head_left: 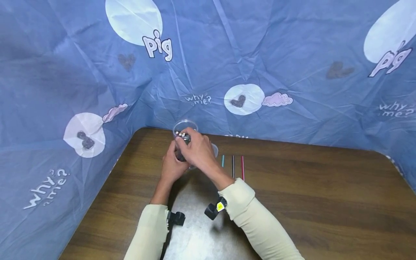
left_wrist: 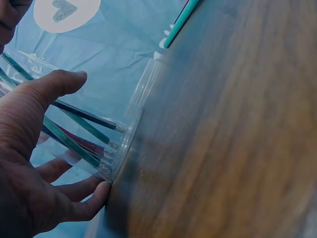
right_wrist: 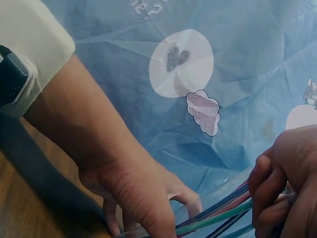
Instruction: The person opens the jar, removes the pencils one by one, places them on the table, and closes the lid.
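Observation:
A clear plastic jar (head_left: 185,124) stands upright on the table with several pencils (head_left: 182,134) in it; teal, black and dark red ones show through its wall. My left hand (head_left: 173,164) grips the jar low on its side. In the left wrist view, the thumb and fingers (left_wrist: 91,201) reach round the jar near its base. At the jar's mouth, my right hand (head_left: 198,150) has its fingers curled about the upper ends of the pencils. The right wrist view shows those curled fingers (right_wrist: 270,198), though the fingertips' exact hold is partly hidden.
Right of the jar, a teal pencil (head_left: 222,160), a black pencil (head_left: 233,166) and a red pencil (head_left: 242,168) lie side by side. A clear round lid (head_left: 215,149) shows partly behind my right hand. Blue printed cloth (head_left: 208,65) hangs behind the brown table (head_left: 308,195).

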A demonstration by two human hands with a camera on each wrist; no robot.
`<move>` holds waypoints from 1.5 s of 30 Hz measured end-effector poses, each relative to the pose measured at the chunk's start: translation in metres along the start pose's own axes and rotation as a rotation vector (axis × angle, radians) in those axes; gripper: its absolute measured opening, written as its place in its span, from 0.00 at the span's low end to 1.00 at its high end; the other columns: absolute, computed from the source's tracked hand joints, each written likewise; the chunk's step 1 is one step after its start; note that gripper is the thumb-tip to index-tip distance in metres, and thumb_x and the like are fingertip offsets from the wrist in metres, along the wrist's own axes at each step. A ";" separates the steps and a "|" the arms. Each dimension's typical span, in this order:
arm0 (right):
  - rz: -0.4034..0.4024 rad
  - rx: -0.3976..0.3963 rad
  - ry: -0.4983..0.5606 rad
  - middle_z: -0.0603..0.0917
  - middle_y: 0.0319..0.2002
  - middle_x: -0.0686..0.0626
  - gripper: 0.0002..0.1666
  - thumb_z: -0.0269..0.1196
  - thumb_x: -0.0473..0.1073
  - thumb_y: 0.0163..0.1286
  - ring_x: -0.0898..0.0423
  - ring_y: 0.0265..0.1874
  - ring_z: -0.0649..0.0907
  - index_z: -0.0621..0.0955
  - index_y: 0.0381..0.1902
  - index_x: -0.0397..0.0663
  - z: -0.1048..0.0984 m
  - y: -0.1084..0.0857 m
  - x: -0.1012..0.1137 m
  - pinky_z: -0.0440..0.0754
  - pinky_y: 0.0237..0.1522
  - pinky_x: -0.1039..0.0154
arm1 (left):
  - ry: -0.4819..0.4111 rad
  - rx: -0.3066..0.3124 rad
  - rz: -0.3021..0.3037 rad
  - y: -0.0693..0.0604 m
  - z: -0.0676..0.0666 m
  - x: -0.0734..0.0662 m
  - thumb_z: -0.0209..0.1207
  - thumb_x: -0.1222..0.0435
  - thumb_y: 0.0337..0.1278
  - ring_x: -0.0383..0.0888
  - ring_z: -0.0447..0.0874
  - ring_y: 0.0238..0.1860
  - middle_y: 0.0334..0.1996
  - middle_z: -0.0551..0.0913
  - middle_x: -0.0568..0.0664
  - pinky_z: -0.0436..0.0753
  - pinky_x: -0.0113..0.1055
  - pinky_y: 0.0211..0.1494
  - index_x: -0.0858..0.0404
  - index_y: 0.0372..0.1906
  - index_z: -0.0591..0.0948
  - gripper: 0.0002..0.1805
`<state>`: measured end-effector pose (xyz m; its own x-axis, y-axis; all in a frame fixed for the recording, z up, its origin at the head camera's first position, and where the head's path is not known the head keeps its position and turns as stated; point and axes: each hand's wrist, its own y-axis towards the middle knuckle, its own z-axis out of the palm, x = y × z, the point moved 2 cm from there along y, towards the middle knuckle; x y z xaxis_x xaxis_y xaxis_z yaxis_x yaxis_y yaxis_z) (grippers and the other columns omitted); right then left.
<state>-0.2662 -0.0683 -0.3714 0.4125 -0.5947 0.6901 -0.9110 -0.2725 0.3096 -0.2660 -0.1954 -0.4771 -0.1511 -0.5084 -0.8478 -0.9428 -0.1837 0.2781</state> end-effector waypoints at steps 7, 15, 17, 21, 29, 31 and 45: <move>-0.003 0.013 0.038 0.83 0.25 0.55 0.15 0.60 0.53 0.70 0.56 0.29 0.82 0.84 0.48 0.56 0.000 -0.001 -0.001 0.78 0.33 0.57 | 0.016 -0.002 0.010 -0.001 0.000 0.001 0.75 0.63 0.36 0.58 0.82 0.54 0.53 0.83 0.60 0.78 0.53 0.54 0.60 0.61 0.71 0.40; 0.017 0.029 0.103 0.84 0.25 0.53 0.16 0.61 0.51 0.69 0.53 0.32 0.83 0.83 0.52 0.55 0.000 0.002 -0.003 0.79 0.38 0.55 | 0.028 -0.004 0.024 0.000 -0.001 -0.001 0.75 0.62 0.36 0.60 0.81 0.53 0.52 0.84 0.60 0.76 0.55 0.55 0.59 0.62 0.71 0.41; 0.029 0.029 0.140 0.83 0.21 0.55 0.16 0.61 0.50 0.68 0.55 0.31 0.82 0.83 0.52 0.55 0.000 0.002 -0.002 0.79 0.37 0.56 | 0.030 -0.002 0.020 0.000 -0.001 -0.001 0.76 0.62 0.36 0.60 0.81 0.53 0.52 0.84 0.59 0.76 0.54 0.54 0.59 0.62 0.71 0.41; 0.038 0.000 0.211 0.79 0.13 0.57 0.14 0.62 0.46 0.67 0.60 0.21 0.79 0.83 0.50 0.53 0.000 0.001 -0.001 0.75 0.29 0.61 | 0.041 0.010 0.012 0.002 0.000 -0.001 0.77 0.60 0.35 0.58 0.80 0.54 0.53 0.83 0.57 0.76 0.54 0.55 0.57 0.64 0.71 0.43; 0.008 -0.045 0.389 0.86 0.18 0.49 0.08 0.60 0.40 0.69 0.64 0.17 0.82 0.80 0.45 0.50 0.002 0.000 0.003 0.72 0.22 0.67 | 0.009 0.014 0.011 0.003 -0.003 0.000 0.77 0.61 0.35 0.57 0.79 0.54 0.53 0.82 0.58 0.75 0.53 0.55 0.55 0.66 0.69 0.46; -0.001 -0.067 0.428 0.86 0.18 0.49 0.06 0.60 0.40 0.70 0.62 0.17 0.83 0.80 0.44 0.50 0.002 -0.001 0.003 0.73 0.21 0.67 | 0.012 0.014 0.012 0.003 -0.003 0.000 0.77 0.61 0.35 0.56 0.79 0.54 0.53 0.82 0.58 0.76 0.52 0.55 0.56 0.65 0.70 0.45; -0.014 -0.105 0.313 0.75 0.08 0.59 0.18 0.63 0.44 0.68 0.68 0.09 0.71 0.75 0.54 0.45 0.007 -0.006 0.004 0.68 0.18 0.67 | 0.021 -0.004 0.028 0.000 0.000 0.004 0.74 0.62 0.36 0.58 0.81 0.52 0.50 0.84 0.57 0.77 0.54 0.52 0.58 0.56 0.73 0.35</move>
<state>-0.2591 -0.0746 -0.3747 0.4185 -0.3261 0.8477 -0.9074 -0.1902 0.3748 -0.2662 -0.1976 -0.4807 -0.1715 -0.5311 -0.8298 -0.9370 -0.1721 0.3038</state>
